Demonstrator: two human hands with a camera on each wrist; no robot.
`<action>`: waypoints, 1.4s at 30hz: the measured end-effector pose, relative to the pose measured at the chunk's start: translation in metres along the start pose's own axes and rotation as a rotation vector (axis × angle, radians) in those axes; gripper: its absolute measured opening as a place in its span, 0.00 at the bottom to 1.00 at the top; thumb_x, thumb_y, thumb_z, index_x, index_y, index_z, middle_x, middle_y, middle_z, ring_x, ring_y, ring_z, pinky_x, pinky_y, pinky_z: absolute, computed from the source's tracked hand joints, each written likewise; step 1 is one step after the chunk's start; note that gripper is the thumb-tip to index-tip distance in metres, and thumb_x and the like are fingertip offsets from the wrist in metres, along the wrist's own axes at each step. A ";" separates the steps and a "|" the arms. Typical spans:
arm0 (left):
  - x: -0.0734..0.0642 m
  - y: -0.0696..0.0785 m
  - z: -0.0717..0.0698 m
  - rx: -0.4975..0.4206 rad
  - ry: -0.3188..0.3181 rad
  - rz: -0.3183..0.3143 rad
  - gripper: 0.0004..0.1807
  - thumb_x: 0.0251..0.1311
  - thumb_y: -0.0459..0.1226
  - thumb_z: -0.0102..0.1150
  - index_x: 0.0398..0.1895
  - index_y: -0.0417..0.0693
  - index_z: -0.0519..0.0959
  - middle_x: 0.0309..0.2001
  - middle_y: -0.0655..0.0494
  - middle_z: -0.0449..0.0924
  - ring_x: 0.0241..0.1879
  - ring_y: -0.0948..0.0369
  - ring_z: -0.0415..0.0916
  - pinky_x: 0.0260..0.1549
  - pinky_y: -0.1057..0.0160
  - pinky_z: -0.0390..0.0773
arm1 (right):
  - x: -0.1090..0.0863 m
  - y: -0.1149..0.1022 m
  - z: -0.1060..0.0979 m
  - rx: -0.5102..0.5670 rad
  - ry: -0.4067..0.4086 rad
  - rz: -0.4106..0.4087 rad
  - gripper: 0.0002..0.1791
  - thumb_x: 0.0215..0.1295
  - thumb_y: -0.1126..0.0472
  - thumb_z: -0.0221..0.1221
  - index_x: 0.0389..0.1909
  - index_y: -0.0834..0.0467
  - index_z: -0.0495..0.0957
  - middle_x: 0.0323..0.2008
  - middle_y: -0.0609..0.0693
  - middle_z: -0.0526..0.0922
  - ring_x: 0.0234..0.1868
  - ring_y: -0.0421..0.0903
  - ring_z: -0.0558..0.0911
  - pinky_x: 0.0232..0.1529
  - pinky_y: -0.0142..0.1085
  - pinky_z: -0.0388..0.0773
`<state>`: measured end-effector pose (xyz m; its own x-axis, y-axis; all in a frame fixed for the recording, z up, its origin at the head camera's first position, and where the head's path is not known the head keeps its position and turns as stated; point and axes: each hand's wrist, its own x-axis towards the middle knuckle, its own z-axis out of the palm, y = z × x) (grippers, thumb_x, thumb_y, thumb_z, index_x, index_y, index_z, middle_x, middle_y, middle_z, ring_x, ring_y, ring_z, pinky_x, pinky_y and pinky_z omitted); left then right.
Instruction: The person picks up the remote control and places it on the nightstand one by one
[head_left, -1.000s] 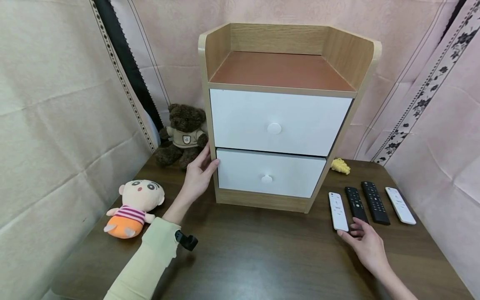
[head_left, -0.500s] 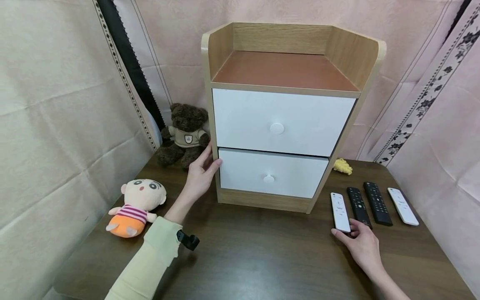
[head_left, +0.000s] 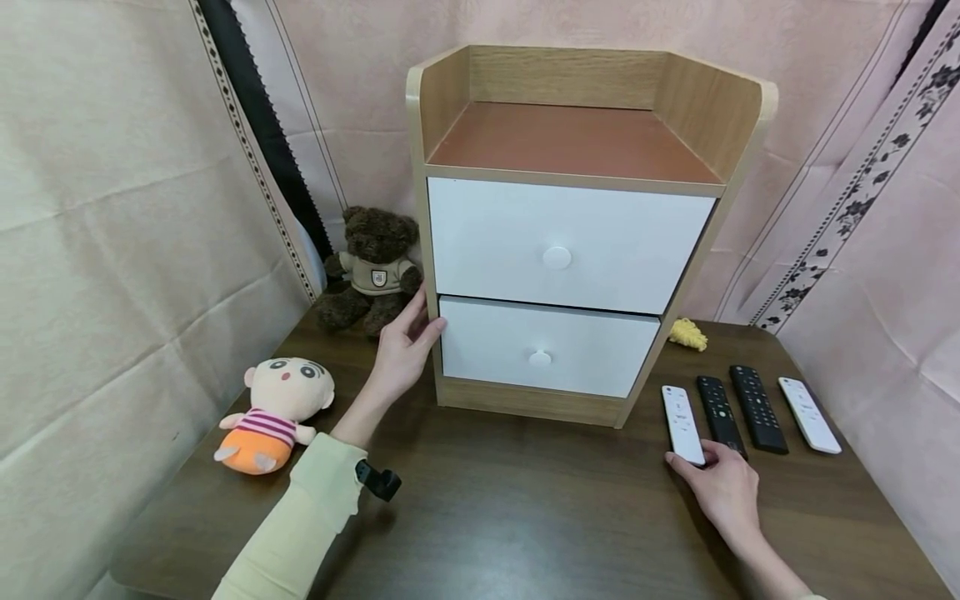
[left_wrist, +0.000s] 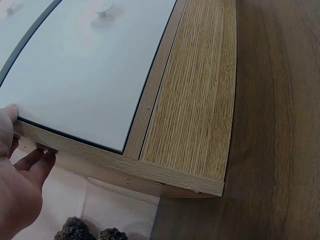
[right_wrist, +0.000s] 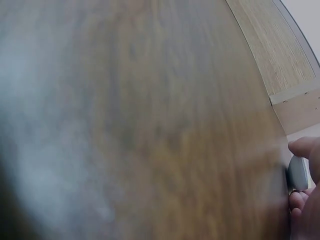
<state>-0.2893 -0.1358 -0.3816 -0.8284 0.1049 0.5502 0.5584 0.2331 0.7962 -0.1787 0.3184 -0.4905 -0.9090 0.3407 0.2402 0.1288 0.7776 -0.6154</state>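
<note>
A wooden cabinet (head_left: pixel 547 400) with two white drawers stands on the table. My left hand (head_left: pixel 401 354) grips its left edge, thumb on the front and fingers against the side panel, as the left wrist view also shows. Over at the right, my right hand (head_left: pixel 723 492) pinches the near end of a white remote control (head_left: pixel 681 423) between thumb and fingers. In the right wrist view, the end of this remote (right_wrist: pixel 298 174) shows between the thumb and the fingers. The upper drawer (head_left: pixel 495 233) and the lower drawer (head_left: pixel 487 337) are both closed.
Two black remotes (head_left: pixel 722 417) (head_left: pixel 757 408) and another white remote (head_left: pixel 810 415) lie right of the held one. A yellow object (head_left: pixel 687 334) sits behind them. At left are a brown teddy bear (head_left: pixel 378 279) and a plush doll (head_left: pixel 277 412). Cloth curtains (head_left: pixel 135 250) surround the table (head_left: pixel 480 508).
My right hand has moved slightly left, from between the white remote and the black one onto the white remote's near end. The left hand stays on the cabinet edge.
</note>
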 end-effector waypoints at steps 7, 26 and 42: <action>0.000 -0.001 0.000 -0.009 0.004 0.002 0.35 0.75 0.39 0.58 0.81 0.55 0.58 0.75 0.53 0.64 0.71 0.58 0.66 0.63 0.57 0.72 | -0.002 -0.001 -0.002 -0.004 0.020 0.075 0.31 0.59 0.53 0.73 0.51 0.76 0.81 0.41 0.71 0.84 0.46 0.66 0.79 0.43 0.55 0.68; 0.000 -0.001 -0.001 -0.010 0.008 0.005 0.35 0.75 0.38 0.59 0.81 0.51 0.59 0.75 0.50 0.64 0.71 0.54 0.67 0.63 0.54 0.73 | -0.006 0.001 -0.015 0.072 0.215 0.116 0.26 0.55 0.54 0.73 0.43 0.73 0.85 0.28 0.63 0.87 0.37 0.60 0.81 0.47 0.56 0.60; -0.005 0.038 -0.001 -0.034 0.003 -0.044 0.34 0.75 0.31 0.57 0.79 0.40 0.58 0.75 0.42 0.63 0.71 0.47 0.67 0.64 0.49 0.72 | -0.004 0.003 -0.028 0.256 0.360 0.161 0.25 0.51 0.55 0.78 0.46 0.68 0.87 0.16 0.20 0.72 0.19 0.20 0.70 0.28 0.21 0.62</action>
<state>-0.2641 -0.1281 -0.3537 -0.8518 0.0923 0.5156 0.5230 0.2040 0.8276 -0.1635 0.3340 -0.4717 -0.6842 0.6433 0.3437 0.1143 0.5600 -0.8206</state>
